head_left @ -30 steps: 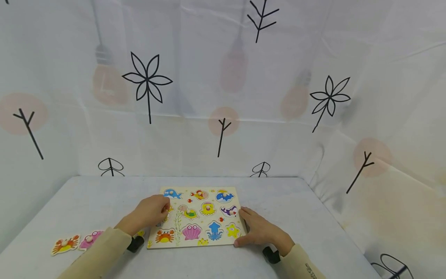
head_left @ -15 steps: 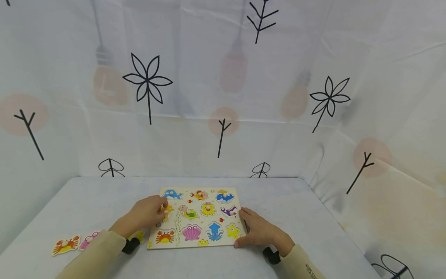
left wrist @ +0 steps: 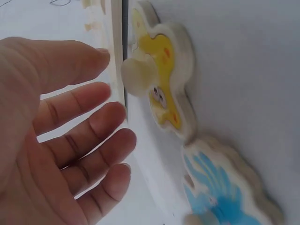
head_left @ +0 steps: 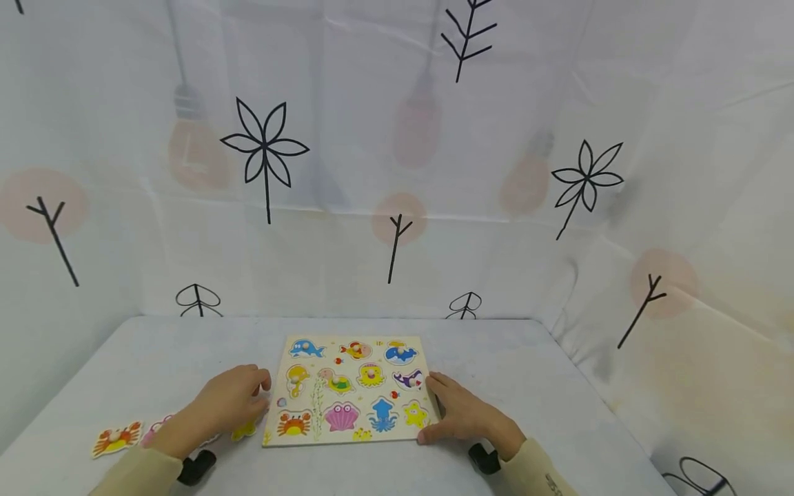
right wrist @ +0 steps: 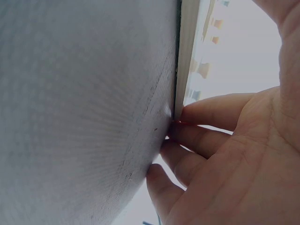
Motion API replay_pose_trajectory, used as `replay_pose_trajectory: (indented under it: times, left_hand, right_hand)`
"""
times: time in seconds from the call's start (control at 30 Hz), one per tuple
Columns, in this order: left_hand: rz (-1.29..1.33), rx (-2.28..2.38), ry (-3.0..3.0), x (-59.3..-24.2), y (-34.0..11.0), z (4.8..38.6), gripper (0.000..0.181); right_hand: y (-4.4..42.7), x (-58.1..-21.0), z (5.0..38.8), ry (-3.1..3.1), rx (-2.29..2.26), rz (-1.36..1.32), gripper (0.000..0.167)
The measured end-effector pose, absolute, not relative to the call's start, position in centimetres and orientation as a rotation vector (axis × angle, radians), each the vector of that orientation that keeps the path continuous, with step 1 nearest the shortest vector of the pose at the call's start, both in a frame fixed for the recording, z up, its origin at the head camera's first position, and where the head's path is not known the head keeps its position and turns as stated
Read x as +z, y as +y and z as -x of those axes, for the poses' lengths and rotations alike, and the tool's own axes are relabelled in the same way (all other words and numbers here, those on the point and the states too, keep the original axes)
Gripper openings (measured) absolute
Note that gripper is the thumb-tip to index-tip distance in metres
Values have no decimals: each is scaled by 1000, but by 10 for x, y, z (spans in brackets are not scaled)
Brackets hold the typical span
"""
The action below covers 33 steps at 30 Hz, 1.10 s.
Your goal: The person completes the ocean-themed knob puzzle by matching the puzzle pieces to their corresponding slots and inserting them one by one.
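Four pieces (head_left: 116, 438) look unplaced near the empty left fingers (left wrist: 105, 123), seven set in the board (head_left: 361, 394) against relaxed right fingers (right wrist: 218, 110).

On the pale table (head_left: 347, 475) I see a puzzle board (head_left: 360, 394) between the left hand (head_left: 229, 398) and right hand (head_left: 464, 413). Near the left fingers lie a yellow piece (left wrist: 164, 58) and blue piece (left wrist: 225, 190); past that wrist, a pink piece (head_left: 151, 430) and crab piece (head_left: 116, 439).
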<state>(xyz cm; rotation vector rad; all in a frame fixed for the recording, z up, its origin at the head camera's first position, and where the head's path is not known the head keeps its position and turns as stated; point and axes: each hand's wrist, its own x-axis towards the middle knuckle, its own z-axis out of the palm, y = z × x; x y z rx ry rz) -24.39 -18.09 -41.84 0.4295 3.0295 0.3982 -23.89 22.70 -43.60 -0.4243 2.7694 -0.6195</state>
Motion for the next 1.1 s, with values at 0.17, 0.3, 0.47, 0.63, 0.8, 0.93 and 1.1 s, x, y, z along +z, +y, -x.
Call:
replay_pose_trajectory:
  times: [0.17, 0.3, 0.47, 0.63, 0.8, 0.93, 1.1]
  left_hand:
    - [-422, 402, 3033, -417, -189, 233, 21]
    - [-450, 393, 3042, -418, -192, 227, 23]
    - [-458, 406, 3025, -421, -193, 222, 21]
    - [-464, 419, 3029, -422, -194, 218, 19]
    - [-449, 433, 3016, -424, -195, 216, 17]
    - [-441, 474, 3001, -425, -195, 214, 15]
    - [-447, 503, 2990, -425, -196, 213, 15]
  right_hand:
    - [227, -438, 239, 2772, -614, 413, 112]
    - [227, -439, 239, 2776, -614, 408, 112]
    - [227, -438, 239, 2770, -611, 410, 112]
    - [227, -436, 239, 2765, -617, 396, 112]
    - [226, -436, 238, 2762, -625, 399, 112]
    - [226, -437, 239, 2762, -628, 403, 112]
    - [226, -438, 239, 2766, -625, 399, 112]
